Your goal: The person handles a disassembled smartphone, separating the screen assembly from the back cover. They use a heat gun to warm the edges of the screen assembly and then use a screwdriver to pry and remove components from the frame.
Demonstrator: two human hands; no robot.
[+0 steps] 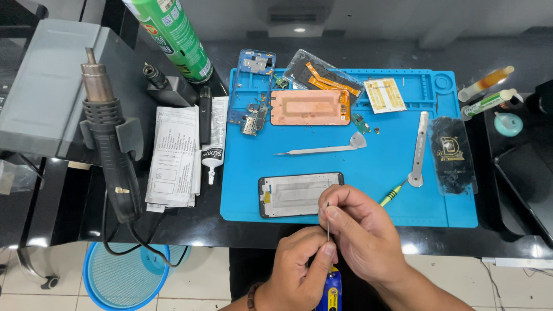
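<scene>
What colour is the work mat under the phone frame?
Bright blue work mat, seen clearly in the head view.

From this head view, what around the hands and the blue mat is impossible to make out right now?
- Thin metal pin: its tip is too fine to read.
- Blue tube: mostly covered by the left hand and cut by the bottom edge.
- Phone frame: right end hidden behind the right hand.
- Green spray can: top cut off by the upper edge.

Matt blue rubbery mat just past the right hand, shiny metal tweezers beyond it, glossy black bench, papery leaflet off left.
</scene>
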